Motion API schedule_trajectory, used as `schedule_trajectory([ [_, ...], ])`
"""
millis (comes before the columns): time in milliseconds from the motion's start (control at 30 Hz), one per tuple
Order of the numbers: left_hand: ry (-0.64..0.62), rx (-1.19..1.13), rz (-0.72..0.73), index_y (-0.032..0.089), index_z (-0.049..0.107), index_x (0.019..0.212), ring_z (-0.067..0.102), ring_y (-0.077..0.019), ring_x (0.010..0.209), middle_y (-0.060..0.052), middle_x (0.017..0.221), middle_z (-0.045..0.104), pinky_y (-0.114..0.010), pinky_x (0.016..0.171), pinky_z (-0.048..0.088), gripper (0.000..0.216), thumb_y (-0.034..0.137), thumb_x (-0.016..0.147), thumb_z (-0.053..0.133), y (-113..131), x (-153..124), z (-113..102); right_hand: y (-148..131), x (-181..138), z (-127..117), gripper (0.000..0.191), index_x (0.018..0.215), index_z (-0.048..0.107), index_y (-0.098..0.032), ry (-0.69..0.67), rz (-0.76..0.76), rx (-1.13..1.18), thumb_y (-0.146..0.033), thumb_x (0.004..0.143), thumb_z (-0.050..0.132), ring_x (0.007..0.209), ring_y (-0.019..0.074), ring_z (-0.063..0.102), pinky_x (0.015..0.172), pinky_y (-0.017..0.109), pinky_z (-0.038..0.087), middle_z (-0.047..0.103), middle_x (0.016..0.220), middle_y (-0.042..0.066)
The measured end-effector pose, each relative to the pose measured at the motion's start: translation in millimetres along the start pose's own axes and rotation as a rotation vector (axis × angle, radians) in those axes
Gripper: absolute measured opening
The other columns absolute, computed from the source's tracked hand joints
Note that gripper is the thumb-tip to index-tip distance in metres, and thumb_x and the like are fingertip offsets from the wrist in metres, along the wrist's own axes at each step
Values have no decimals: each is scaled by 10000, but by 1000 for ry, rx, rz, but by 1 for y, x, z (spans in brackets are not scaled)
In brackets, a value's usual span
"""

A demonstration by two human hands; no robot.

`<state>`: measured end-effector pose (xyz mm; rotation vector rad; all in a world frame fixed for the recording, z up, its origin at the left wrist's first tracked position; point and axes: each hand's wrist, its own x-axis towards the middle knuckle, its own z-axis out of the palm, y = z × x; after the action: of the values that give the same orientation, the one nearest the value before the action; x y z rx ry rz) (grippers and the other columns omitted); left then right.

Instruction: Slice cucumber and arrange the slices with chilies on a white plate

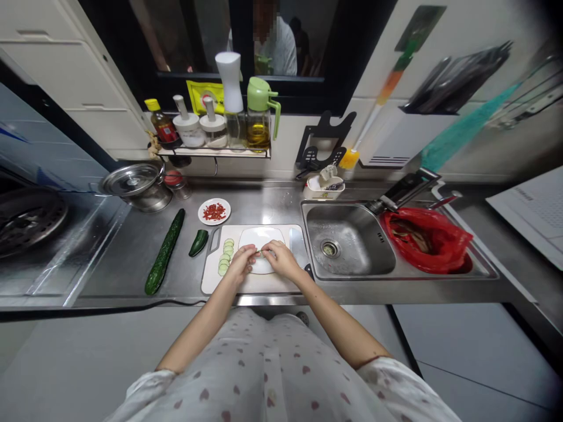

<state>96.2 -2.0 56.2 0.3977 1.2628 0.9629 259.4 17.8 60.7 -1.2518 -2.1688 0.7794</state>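
Observation:
My left hand [243, 264] and my right hand [282, 261] meet over a white plate [262, 235], fingertips pinched together. Between them is a thin, green-edged cucumber slice [259, 252], mostly covered by the fingers. The plate rests on a pale cutting board [246, 286]. Just left of my left hand, several cucumber slices [226, 257] overlap in a column on the board. A knife [299, 243] lies along the board's right side, its dark handle toward the front edge. Left of the board are a short cucumber piece [199, 242] and a long whole cucumber [165, 252].
Behind the board stands a small plate [214, 220] of chopped red pieces. A lidded pot [145, 187] is at the back left. To the right lie the sink [352, 240] and a red plastic bag [426, 240]. A rack [215, 153] of seasoning bottles hangs above the counter.

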Motion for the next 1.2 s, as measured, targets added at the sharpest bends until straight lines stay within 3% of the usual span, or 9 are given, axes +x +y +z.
schedule_trajectory([
  [267, 51, 240, 115, 171, 578, 1007, 461, -43, 486, 20, 672, 613, -143, 414, 221, 403, 213, 632, 720, 3, 32, -3, 27, 9, 20, 163, 925, 652, -182, -92, 126, -66, -180, 918, 489, 916, 173, 556, 815, 275, 393, 652, 936, 49],
  [400, 117, 372, 96, 154, 582, 987, 428, -50, 452, 34, 584, 572, -156, 418, 222, 377, 168, 632, 708, 1, 46, -3, 34, 14, 28, 184, 938, 661, -180, -152, 160, -110, -176, 917, 479, 913, 168, 565, 781, 253, 388, 655, 941, 48],
  [633, 148, 390, 55, 147, 571, 1034, 395, -41, 402, 69, 530, 503, -155, 425, 218, 405, 158, 646, 690, -8, 56, -1, 38, 17, 29, 234, 1008, 674, -195, -227, 186, -211, -224, 934, 453, 924, 161, 576, 748, 234, 382, 663, 983, 41],
  [800, 153, 406, 136, 153, 568, 1060, 422, -51, 429, 78, 541, 506, -155, 460, 293, 431, 178, 647, 688, -15, 62, -1, 39, 21, 29, 274, 1031, 681, -203, -252, 237, -291, -248, 944, 425, 934, 171, 578, 732, 243, 376, 674, 1024, 53],
  [1000, 228, 743, 279, 195, 614, 997, 540, -109, 585, 40, 641, 593, -209, 621, 413, 312, 163, 690, 655, -14, 68, -2, 37, 23, 31, 282, 1067, 666, -212, -262, 250, -361, -262, 945, 417, 966, 187, 571, 734, 255, 381, 662, 1056, 63],
  [1200, 238, 1107, 451, 211, 640, 1008, 608, -181, 791, -32, 828, 669, -262, 736, 419, 261, 120, 777, 559, -12, 61, -1, 34, 16, 35, 303, 1186, 604, -202, -222, 215, -402, -257, 956, 415, 998, 198, 547, 797, 277, 392, 628, 1116, 84],
])
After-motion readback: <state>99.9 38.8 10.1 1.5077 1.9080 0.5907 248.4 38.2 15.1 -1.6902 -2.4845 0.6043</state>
